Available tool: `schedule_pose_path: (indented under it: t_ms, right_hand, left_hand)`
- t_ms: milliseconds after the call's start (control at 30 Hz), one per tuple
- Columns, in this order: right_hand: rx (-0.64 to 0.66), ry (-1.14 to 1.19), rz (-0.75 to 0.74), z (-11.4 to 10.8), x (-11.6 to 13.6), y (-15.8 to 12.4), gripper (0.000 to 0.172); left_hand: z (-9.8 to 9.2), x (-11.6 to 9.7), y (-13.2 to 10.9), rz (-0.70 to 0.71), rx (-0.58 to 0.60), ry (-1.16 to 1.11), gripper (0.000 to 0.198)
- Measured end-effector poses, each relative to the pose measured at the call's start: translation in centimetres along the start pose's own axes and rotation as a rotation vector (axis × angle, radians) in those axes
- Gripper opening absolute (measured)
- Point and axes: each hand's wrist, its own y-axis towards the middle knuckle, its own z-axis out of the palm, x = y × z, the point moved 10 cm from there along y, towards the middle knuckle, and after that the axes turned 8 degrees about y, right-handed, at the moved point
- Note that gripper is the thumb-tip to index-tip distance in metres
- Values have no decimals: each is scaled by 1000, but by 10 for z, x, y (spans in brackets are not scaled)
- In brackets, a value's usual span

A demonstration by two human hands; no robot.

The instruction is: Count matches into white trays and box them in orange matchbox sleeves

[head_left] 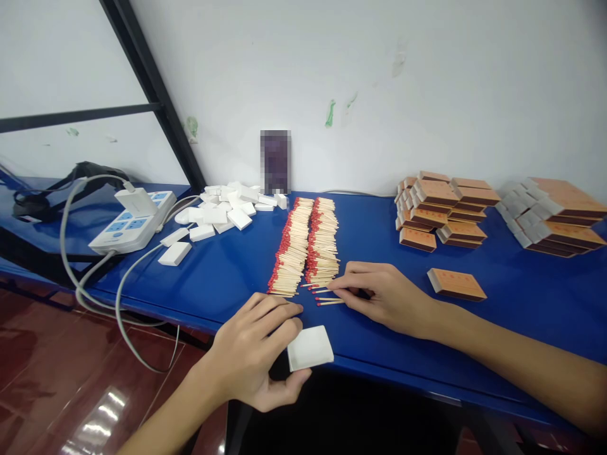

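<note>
My left hand [260, 347] grips a small white tray [310, 347] by its sides at the table's front edge. Just right of the matches, my right hand [379, 294] has thumb and forefinger pinched at a match near the front end of the right row. Two long rows of red-tipped matches, the left row [290, 246] and the right row [323, 243], run away from me side by side. A few loose matches [329, 301] lie by my right fingertips.
White trays [215, 216] are heaped at the back left, beside a power strip [135, 221] with cables. Stacked matchboxes [434, 193] and partly opened boxes [564, 208] stand at the right. One matchbox [458, 284] lies near my right forearm.
</note>
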Motion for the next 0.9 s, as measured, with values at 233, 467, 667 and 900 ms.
schedule_pose_path:
  t_ms: [233, 467, 667, 900]
  right_hand:
    - [0, 4, 3, 1, -2, 1, 22]
    - [-55, 33, 19, -5, -1, 2, 17]
    - [-53, 16, 16, -4, -2, 1, 19]
    - [-39, 19, 5, -3, -2, 1, 19]
  left_hand:
    - [0, 2, -1, -25, 9, 35, 26]
    - [3, -1, 1, -17, 47, 46, 27]
    - [5, -2, 4, -58, 115, 41, 26]
    - [14, -6, 6, -97, 173, 61, 29]
